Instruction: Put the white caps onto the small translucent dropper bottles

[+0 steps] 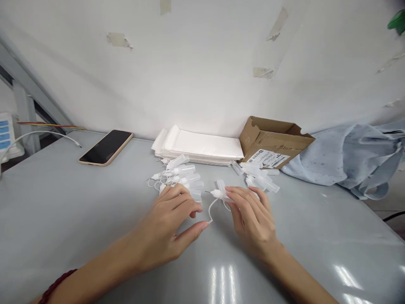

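My right hand [253,213] grips a small translucent needle-tip bottle [218,194], its thin metal needle pointing left and a white tether strap curling down from its neck. Just left of it is my left hand [174,223], thumb and fingers apart with nothing between them; the thumb tip is right by the end of the strap, and I cannot tell whether they touch. Beyond my left hand lies a pile of similar bottles [185,169] with looped straps. More translucent bottles [262,179] lie in a loose heap behind my right hand.
A stack of white padded envelopes [202,145] lies against the wall. Beside it stands an open cardboard box [278,141] with a label. A phone [106,147] and a white cable [41,131] are at the left; light blue cloth [335,156] hangs over the right edge.
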The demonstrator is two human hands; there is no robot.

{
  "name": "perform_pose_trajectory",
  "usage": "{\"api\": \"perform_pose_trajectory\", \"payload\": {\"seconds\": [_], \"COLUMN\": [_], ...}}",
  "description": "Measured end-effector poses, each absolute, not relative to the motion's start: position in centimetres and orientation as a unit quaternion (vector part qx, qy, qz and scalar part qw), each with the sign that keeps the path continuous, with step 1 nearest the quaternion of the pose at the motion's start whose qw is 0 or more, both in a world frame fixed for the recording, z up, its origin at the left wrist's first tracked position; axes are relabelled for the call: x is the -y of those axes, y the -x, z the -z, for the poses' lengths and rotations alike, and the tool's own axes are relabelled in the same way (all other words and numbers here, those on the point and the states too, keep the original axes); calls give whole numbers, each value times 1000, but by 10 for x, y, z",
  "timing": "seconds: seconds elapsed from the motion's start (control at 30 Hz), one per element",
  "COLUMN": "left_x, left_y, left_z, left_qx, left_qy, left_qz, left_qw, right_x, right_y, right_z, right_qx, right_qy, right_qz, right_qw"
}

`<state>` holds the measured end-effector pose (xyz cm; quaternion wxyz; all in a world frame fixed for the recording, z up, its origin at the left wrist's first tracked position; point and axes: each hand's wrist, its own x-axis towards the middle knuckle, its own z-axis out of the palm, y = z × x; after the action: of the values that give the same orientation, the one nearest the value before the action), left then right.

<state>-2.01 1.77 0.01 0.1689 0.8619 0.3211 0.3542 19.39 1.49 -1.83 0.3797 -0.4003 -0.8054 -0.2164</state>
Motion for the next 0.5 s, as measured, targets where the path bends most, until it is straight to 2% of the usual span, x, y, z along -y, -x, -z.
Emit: {"api": "perform_pose_trajectory", "payload": {"seconds": [0.27,0.5], "left_x": [-15,-18], "left_y": [19,21], "left_z": [-3,-5], "left_qx": [-310,-343], "left_qy": [-864,-844], "left_qz": [-351,-338], "left_qw": [183,237], "right_x": [-15,-9], "right_y": [-194,-192], "right_z": [19,11], "right_qx": [802,811], "right_qy": [391,383], "right_qz": [208,-8], "right_qw": [400,443]}}
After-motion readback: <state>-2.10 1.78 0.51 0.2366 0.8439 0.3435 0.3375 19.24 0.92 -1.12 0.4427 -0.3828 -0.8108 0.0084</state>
